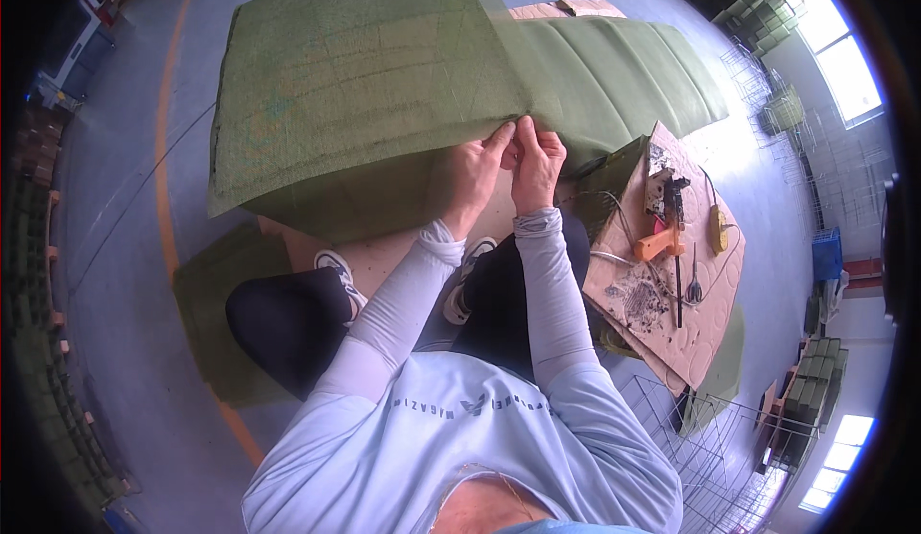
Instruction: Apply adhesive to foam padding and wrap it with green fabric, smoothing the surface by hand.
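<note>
A large green mesh sheet spreads in front of me, with a pale ribbed green sheet reaching away to its right. Both hands meet at the near edge where the two green areas join. My left hand pinches that edge between thumb and finger. Close beside it, my right hand is closed on the same edge, its thumb and forefinger pressed together. Whether anything small lies between the fingertips is hidden.
At my right, cardboard with dark smears holds an orange-handled tool, a yellow-handled tool and small scissors. A wire rack stands by my right elbow. Green sheet material lies on the floor left of my knee.
</note>
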### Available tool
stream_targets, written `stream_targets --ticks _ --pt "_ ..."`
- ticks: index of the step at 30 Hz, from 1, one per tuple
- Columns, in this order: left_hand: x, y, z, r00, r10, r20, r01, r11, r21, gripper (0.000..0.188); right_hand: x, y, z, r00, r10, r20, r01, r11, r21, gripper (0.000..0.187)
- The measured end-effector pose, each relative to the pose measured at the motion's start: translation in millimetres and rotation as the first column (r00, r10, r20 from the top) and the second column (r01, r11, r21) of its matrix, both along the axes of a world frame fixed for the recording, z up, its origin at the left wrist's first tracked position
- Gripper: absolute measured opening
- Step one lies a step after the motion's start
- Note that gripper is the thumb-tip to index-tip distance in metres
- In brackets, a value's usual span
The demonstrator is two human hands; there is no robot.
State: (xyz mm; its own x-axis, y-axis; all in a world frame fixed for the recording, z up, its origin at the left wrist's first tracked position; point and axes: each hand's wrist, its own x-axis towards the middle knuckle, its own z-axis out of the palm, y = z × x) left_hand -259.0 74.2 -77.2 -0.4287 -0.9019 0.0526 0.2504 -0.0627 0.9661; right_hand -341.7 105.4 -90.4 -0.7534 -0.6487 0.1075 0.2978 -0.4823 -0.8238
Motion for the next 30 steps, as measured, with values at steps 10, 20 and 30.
stream_targets --ticks 10,20,30 --pt "36 -5 -3 0.993 0.061 -0.103 -0.060 0.998 0.013 0.031 9 3 -8 0.995 0.050 -0.092 -0.042 0.996 0.082 0.020" --pt "31 -5 3 0.980 0.133 -0.146 -0.138 0.990 -0.024 0.023 36 -10 0 0.999 0.032 0.012 -0.033 0.999 0.010 0.016" --pt "45 -8 0 0.993 0.046 -0.110 -0.046 0.999 0.001 0.027 32 -10 -8 0.997 0.075 0.028 -0.076 0.997 0.024 0.015"
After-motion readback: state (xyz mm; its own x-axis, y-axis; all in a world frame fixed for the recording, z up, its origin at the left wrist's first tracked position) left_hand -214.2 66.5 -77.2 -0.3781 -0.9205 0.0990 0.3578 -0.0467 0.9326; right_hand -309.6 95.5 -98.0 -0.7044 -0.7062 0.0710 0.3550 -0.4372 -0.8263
